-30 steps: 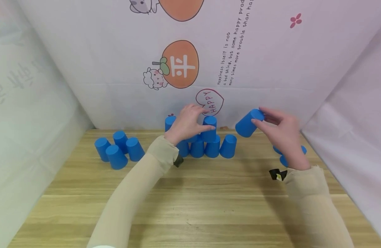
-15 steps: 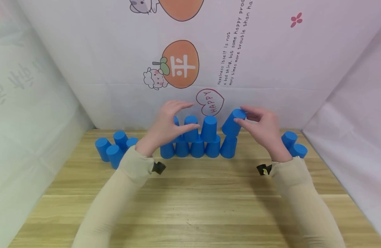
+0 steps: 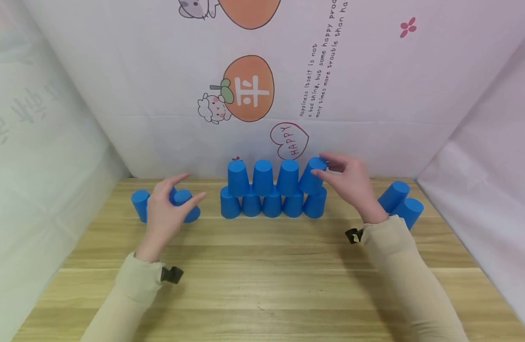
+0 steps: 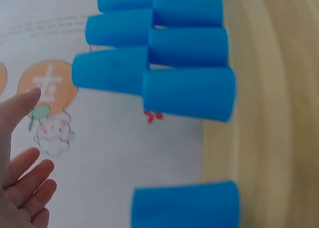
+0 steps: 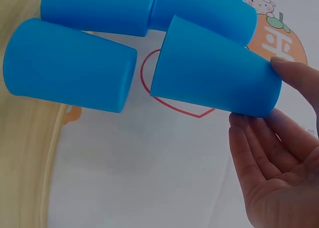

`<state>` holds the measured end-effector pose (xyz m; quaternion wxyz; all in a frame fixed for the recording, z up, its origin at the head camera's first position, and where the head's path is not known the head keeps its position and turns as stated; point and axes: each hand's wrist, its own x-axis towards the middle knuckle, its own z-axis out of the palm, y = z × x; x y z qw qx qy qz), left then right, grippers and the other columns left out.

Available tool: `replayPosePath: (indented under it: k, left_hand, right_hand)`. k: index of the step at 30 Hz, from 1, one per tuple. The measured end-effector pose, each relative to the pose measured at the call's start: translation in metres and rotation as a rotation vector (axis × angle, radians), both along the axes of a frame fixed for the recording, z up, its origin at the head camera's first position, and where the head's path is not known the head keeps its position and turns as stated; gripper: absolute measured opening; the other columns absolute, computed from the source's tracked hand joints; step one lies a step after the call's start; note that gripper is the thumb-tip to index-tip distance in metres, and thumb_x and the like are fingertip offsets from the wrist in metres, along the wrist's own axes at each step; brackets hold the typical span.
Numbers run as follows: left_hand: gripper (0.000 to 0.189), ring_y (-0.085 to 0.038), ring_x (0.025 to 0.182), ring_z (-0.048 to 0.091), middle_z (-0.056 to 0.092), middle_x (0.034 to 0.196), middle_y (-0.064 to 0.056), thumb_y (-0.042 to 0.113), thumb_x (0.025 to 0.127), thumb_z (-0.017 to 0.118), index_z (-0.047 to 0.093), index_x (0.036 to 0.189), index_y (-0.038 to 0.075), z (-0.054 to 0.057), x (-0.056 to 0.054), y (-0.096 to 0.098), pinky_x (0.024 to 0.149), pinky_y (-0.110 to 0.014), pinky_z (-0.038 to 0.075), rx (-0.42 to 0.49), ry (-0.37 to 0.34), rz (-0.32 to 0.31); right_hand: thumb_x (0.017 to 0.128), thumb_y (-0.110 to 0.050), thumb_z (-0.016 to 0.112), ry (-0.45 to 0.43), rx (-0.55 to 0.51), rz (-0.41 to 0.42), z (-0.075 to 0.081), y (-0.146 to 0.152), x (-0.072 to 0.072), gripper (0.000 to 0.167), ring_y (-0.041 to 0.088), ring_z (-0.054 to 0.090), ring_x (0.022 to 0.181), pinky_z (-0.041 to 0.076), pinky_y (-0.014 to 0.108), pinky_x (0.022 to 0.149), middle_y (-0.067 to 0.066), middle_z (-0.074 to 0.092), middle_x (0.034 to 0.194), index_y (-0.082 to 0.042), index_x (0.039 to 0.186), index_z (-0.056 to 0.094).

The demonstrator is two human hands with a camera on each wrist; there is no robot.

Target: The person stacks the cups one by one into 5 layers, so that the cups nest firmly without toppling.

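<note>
My right hand (image 3: 345, 183) pinches a blue cup (image 3: 313, 175) near its narrow top. The cup leans slightly, at the right end of the upper row, just above the end cup (image 5: 70, 66) of the bottom row. Upside-down blue cups form that bottom row (image 3: 272, 203), and 3 more (image 3: 263, 178) stand across their gaps. Over at the left, my left hand (image 3: 166, 211) has its thumb and fingers spread apart with nothing held. It overlaps a loose group of blue cups (image 3: 140, 204); one cup (image 3: 183, 197) shows between thumb and fingers.
Two blue cups (image 3: 409, 211) stand at the right, partly behind my right wrist. The wooden table (image 3: 262, 285) meets a white printed backdrop (image 3: 159, 95) just behind the cup rows. White cloth walls (image 3: 493, 190) rise at both sides.
My right hand has carried its cup left and down to the end of the upper row. My left hand has left the upper row and moved left to the loose cups.
</note>
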<state>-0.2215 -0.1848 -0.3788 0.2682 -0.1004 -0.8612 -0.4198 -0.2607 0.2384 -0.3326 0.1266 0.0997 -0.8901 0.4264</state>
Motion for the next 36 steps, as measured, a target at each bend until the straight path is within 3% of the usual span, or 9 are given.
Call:
replayPosePath:
  k: [6,15,26,36]
  left_hand:
    - [0.064,-0.039,0.133,0.043,0.057,0.14,-0.017,0.035,0.087,0.084,0.062,0.139,0.007,-0.022,0.016,-0.038,0.106,-0.065,0.034,0.075,-0.083,0.079]
    - [0.067,-0.043,0.14,0.038,0.051,0.147,-0.02,0.036,0.09,0.081,0.057,0.143,0.003,-0.031,0.028,-0.074,0.112,-0.065,0.027,0.084,-0.181,0.193]
    - [0.069,-0.045,0.131,0.046,0.052,0.144,-0.025,0.036,0.09,0.08,0.054,0.145,0.002,-0.041,0.027,-0.085,0.104,-0.065,0.036,0.055,-0.218,0.244]
    - [0.069,-0.044,0.125,0.052,0.058,0.137,-0.025,0.038,0.091,0.079,0.055,0.143,0.0,-0.048,0.024,-0.088,0.097,-0.06,0.043,0.07,-0.24,0.215]
  right_hand:
    - [0.094,-0.036,0.076,-0.023,0.006,0.003,-0.005,0.001,-0.006,0.057,0.039,0.062,0.119,0.054,0.054,0.093,0.016,0.063,0.135,-0.007,0.141,0.062]
    - [0.094,-0.039,0.076,-0.043,0.012,0.008,-0.008,0.002,-0.009,0.059,0.039,0.062,0.12,0.053,0.054,0.095,0.016,0.062,0.137,-0.007,0.142,0.061]
    - [0.093,-0.045,0.075,-0.047,-0.02,0.003,-0.012,0.004,-0.008,0.067,0.039,0.058,0.124,0.051,0.054,0.098,0.016,0.06,0.14,-0.009,0.146,0.057]
    - [0.09,-0.054,0.074,-0.054,-0.047,-0.064,-0.004,0.023,0.018,0.073,0.031,0.053,0.131,0.046,0.054,0.104,0.009,0.056,0.145,-0.014,0.148,0.055]
